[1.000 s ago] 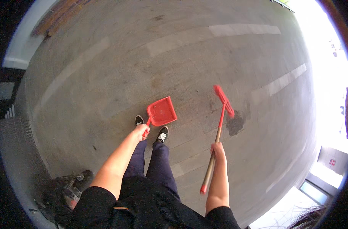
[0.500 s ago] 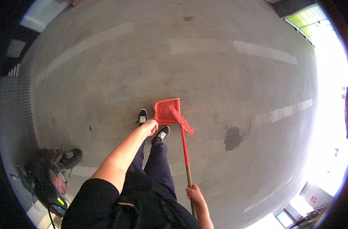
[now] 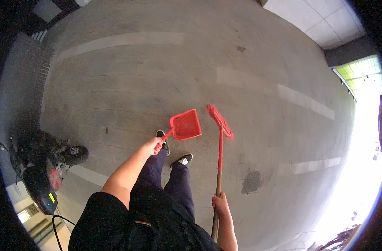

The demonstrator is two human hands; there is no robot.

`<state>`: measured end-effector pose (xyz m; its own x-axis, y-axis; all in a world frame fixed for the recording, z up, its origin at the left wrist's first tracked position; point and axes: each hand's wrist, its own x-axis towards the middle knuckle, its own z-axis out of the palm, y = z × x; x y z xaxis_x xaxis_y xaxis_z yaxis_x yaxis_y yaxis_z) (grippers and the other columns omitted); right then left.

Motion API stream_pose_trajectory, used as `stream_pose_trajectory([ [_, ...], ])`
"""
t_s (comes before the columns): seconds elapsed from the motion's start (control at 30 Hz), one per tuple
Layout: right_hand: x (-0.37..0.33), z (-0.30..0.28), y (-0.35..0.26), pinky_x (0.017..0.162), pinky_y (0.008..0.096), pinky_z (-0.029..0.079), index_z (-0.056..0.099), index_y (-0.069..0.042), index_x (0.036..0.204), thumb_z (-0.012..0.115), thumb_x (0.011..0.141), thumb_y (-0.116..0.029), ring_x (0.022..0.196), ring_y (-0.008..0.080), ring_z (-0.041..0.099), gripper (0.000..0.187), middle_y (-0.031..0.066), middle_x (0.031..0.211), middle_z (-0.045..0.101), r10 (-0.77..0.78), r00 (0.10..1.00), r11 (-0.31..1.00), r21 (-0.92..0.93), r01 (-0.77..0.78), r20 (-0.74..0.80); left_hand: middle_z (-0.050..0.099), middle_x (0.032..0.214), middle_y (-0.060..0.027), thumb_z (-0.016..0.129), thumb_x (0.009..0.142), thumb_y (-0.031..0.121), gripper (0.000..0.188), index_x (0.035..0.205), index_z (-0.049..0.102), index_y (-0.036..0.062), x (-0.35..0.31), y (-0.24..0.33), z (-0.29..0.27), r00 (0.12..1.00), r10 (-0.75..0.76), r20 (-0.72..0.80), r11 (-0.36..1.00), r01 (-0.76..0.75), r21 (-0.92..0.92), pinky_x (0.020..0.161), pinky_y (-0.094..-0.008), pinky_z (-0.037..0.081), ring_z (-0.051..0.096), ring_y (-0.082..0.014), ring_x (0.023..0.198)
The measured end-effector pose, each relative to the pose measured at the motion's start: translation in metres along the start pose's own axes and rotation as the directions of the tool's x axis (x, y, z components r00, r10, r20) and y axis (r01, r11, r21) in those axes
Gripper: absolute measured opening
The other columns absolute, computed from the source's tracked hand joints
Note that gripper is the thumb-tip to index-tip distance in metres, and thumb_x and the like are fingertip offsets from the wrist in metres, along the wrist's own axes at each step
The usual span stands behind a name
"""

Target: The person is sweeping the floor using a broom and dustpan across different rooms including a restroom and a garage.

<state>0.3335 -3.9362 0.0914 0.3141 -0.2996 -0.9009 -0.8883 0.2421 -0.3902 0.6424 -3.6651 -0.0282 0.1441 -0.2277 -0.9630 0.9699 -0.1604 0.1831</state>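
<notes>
Holds a red dustpan (image 3: 186, 124) in the left hand (image 3: 154, 147). Looks like moulded plastic: smooth, squarish, rounded at the back corners, low walls, open lip toward the right. Narrows at the back into a slim red handle (image 3: 168, 134).

Right of the dustpan, holds a long broom (image 3: 220, 148) in the right hand (image 3: 220, 202). Straight round pole, red toward the far end, tan-brown below. Ends in a narrow red broom head (image 3: 220, 121), bar-shaped and set aslant; too blurred to make out bristles.

Grip, left: fingers curled closed round the handle. Grip, right: fingers wrapped round the brown part of the pole, with more pole running back past the fist.

Find the dustpan just ahead of the left fist and a little to its right, joined to it by the handle. Cannot tell whether it touches the floor (image 3: 128, 90). Find the broom head just right of the dustpan's lip, apart from it, well ahead of the right fist.

Underfoot, matte grey, concrete-like, faintly streaked. Rough-edged dark patch (image 3: 251, 182) to the right of the dustpan and nearer the body. Dark shoes (image 3: 184, 159) with white laces, close behind the dustpan. Well left of it, a chunky black wheel (image 3: 76, 155).
</notes>
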Motion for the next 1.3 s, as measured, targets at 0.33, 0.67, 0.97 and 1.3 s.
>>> stream_pose_trajectory([
  [0.33,0.101,0.061,-0.151,0.035,0.0288,0.038,0.045,0.001,0.080,0.052,0.071,-0.008,0.040,0.0154,0.046,0.014,0.0049,0.054,0.046,-0.105,0.993,0.972,-0.208,0.112,0.045,0.038,0.051,-0.0008,0.046,0.064,0.008,0.008,0.063,0.042,0.0155,-0.042,0.033,-0.141,0.998,0.022,-0.058,0.985,-0.031,-0.172,0.030,-0.0209,0.018,0.032,-0.0101,0.035],
  [0.67,0.249,0.134,-0.214,0.036,0.0321,0.042,0.044,0.004,0.070,0.051,0.070,-0.005,0.042,0.0210,0.052,0.011,0.0098,0.049,0.047,-0.242,0.771,-0.366,-0.791,0.491,0.590,0.036,0.046,-0.0007,0.047,0.066,0.012,0.011,0.058,0.039,0.0126,-0.027,0.092,-0.206,0.994,-0.075,-0.076,0.947,0.047,-0.318,0.030,-0.0223,0.017,0.029,-0.0095,0.034],
  [0.97,0.110,0.172,-0.165,0.036,0.0302,0.039,0.043,-0.001,0.085,0.052,0.071,-0.008,0.042,0.0165,0.047,0.019,0.0059,0.057,0.047,0.107,0.901,0.726,-0.652,0.218,0.420,0.037,0.045,-0.0013,0.048,0.064,0.011,0.018,0.048,0.038,0.0105,-0.010,0.099,-0.250,0.981,-0.124,-0.148,0.908,0.052,-0.415,0.030,-0.0222,0.017,0.031,-0.0101,0.034],
  [1.3,0.076,0.211,-0.309,0.037,0.0299,0.040,0.042,-0.003,0.083,0.053,0.070,-0.008,0.042,0.0160,0.047,0.018,0.0064,0.057,0.046,-0.058,0.958,0.668,-0.703,0.246,0.280,0.037,0.046,-0.0007,0.052,0.060,0.011,0.015,0.054,0.039,0.0114,-0.010,0.097,-0.271,0.996,-0.051,-0.073,0.855,0.006,-0.518,0.031,-0.0235,0.019,0.031,-0.0117,0.034],
])
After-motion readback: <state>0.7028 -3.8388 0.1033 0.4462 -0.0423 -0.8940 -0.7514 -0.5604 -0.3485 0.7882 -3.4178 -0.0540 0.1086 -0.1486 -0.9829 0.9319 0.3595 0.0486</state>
